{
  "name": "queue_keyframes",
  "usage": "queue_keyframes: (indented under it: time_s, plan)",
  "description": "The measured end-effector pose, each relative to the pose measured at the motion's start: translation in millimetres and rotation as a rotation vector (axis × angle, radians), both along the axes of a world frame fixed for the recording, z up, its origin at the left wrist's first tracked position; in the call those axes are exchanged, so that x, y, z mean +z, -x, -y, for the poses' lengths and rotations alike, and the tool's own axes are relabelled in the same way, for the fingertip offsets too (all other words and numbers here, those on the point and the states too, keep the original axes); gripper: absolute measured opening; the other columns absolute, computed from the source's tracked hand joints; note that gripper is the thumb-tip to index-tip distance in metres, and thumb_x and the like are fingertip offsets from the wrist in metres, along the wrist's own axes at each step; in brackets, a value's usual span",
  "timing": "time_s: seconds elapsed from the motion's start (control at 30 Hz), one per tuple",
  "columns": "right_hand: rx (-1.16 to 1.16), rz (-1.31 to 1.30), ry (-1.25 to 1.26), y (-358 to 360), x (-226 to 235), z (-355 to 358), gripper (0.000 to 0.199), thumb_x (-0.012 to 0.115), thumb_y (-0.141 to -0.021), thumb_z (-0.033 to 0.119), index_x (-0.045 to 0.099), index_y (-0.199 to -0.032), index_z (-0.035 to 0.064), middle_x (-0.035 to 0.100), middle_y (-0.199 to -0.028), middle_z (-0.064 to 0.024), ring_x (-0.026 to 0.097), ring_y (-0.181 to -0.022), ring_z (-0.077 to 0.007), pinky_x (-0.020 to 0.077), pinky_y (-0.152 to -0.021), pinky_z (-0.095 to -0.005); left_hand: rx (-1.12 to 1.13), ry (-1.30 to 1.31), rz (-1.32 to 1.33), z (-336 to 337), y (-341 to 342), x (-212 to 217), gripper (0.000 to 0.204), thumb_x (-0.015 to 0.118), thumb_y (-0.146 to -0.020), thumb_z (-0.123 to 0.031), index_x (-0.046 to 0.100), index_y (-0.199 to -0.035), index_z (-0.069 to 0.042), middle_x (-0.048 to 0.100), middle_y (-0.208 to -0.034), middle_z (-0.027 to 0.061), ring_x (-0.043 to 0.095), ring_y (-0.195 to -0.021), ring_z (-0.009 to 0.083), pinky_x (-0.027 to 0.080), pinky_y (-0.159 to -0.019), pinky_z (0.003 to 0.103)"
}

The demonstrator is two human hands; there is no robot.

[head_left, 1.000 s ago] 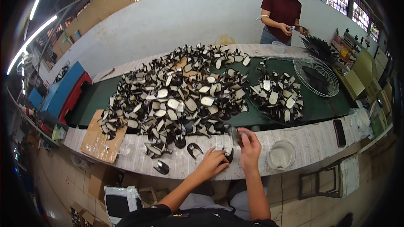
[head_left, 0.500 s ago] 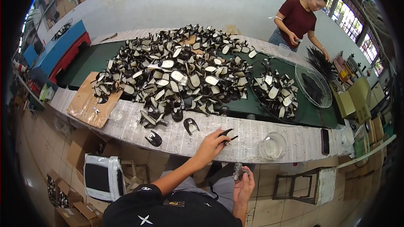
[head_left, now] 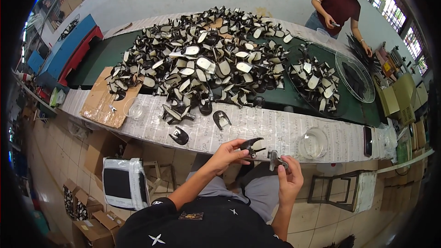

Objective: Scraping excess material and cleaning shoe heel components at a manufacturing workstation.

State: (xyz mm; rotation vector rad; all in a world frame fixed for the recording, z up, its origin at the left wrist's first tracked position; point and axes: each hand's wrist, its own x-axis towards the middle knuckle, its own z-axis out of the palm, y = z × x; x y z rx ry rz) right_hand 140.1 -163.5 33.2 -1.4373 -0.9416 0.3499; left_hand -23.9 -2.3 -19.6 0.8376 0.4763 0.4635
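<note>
While the left hand (head_left: 228,152) pinches a black sandal strap (head_left: 252,144) at the paper-covered bench edge (head_left: 257,126), the right hand (head_left: 288,177) grips a small grey tool (head_left: 274,158) just beside it. Brown cardboard boxes (head_left: 94,222) sit on the floor at lower left. A clear glass bowl (head_left: 313,142) stands near the right hand, its contents unclear.

table (head_left: 115,48) | green mat, paper strip (head_left: 275,128) | shoe-part heap (head_left: 206,64), cardboard (head_left: 103,105), glass bowl (head_left: 313,143)
</note>
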Motion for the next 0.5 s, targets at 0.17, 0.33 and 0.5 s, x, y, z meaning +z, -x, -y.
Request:
queue_keyframes:
  time_s: [0.17, 0.33, 0.5]
  plan:
    - [0.014, 0.117, 0.065, 13.7, 3.8, -6.5, 0.027, 0.068, -0.088, -0.005, 0.068, -0.115, -0.003, 0.063, -0.118, -0.0137, 0.065, -0.1, -0.0182, 0.0564, -0.076, -0.0259, 0.012, -0.005, 0.004, 2.9, 4.5, -1.3, 0.03, 0.064, -0.098, -0.015, 0.059, -0.124, 0.0, 0.065, -0.113, 0.0052, 0.064, -0.101, 0.0138, 0.059, -0.087, 0.031]
    - [-0.009, 0.177, 0.068, 25.7, 0.2, -14.8, 0.029, 0.069, -0.086, -0.006, 0.069, -0.115, -0.0014, 0.063, -0.116, -0.0137, 0.067, -0.095, -0.0192, 0.0589, -0.071, -0.0275, 0.027, -0.029, -0.014, 10.3, -4.0, -3.8, 0.022, 0.061, -0.099, -0.015, 0.06, -0.115, 0.0, 0.068, -0.108, 0.0077, 0.068, -0.099, 0.0171, 0.058, -0.086, 0.029]
    - [-0.035, 0.308, 0.119, 25.4, -2.5, -16.9, 0.028, 0.069, -0.086, -0.005, 0.07, -0.114, -0.0007, 0.064, -0.114, -0.0138, 0.067, -0.096, -0.0211, 0.0596, -0.07, -0.0273, -0.004, 0.034, -0.005, 13.1, -11.3, -3.9, 0.019, 0.06, -0.1, -0.014, 0.06, -0.111, 0.001, 0.068, -0.105, 0.0091, 0.071, -0.094, 0.0198, 0.06, -0.083, 0.027]
